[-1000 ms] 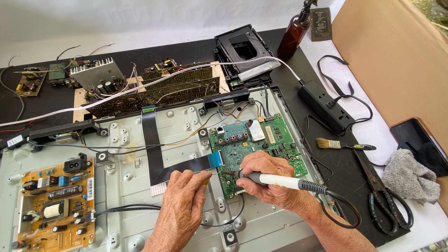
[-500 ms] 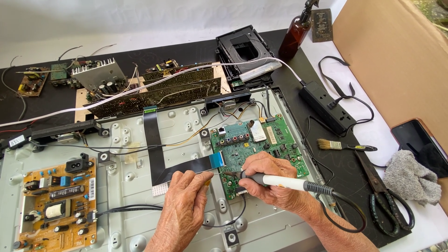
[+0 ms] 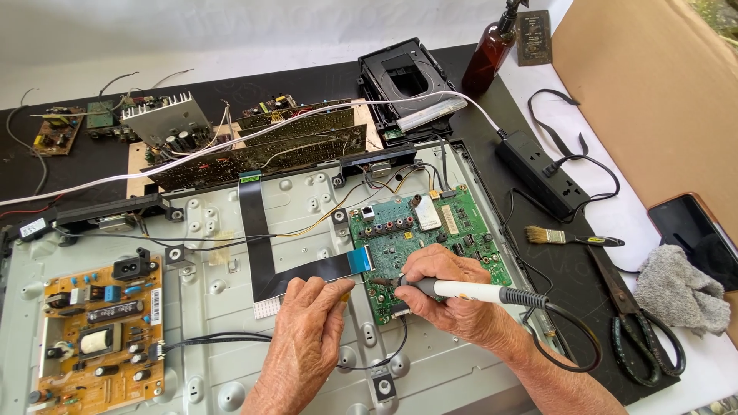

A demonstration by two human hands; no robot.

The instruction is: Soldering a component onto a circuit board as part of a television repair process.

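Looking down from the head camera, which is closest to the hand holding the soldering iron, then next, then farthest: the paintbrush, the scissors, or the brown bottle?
From the right hand:
1. Paintbrush, just to its right on the black mat.
2. Scissors, farther right, near the grey cloth.
3. Brown bottle, far off at the top of the table.

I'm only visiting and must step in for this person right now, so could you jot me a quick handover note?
Right hand grips a white soldering iron, its tip at the lower left edge of the green circuit board.
Left hand rests on the grey metal chassis beside the black flat ribbon cable, pinching something small and yellowish.
Whether any joint is finished can't be told. The brush and scissors lie unused to the right.
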